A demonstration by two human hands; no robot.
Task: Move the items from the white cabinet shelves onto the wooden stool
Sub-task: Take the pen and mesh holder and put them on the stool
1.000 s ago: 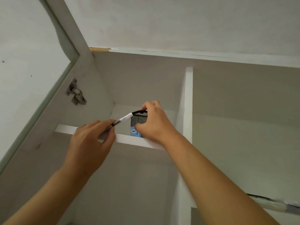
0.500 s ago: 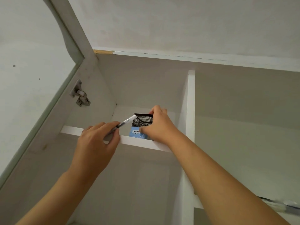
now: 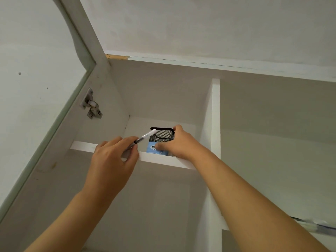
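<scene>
A black mesh holder (image 3: 162, 135) stands on the upper left shelf (image 3: 158, 160) of the white cabinet, with a light blue packet (image 3: 152, 148) in front of it. My right hand (image 3: 179, 143) grips the holder from its right side, thumb on the blue packet. My left hand (image 3: 116, 157) pinches a pen (image 3: 145, 136) with a white cap, its tip pointing up and right toward the holder. The wooden stool is out of sight.
The open cabinet door (image 3: 36, 110) with a metal hinge (image 3: 91, 106) swings out at the left. A white vertical divider (image 3: 215, 117) separates the right compartment. A dark-edged object (image 3: 316, 225) lies on a lower right shelf.
The view has shifted so the shelf sits a little lower and further right in frame. Both hands keep their hold on pen and holder; the blue packet shows more.
</scene>
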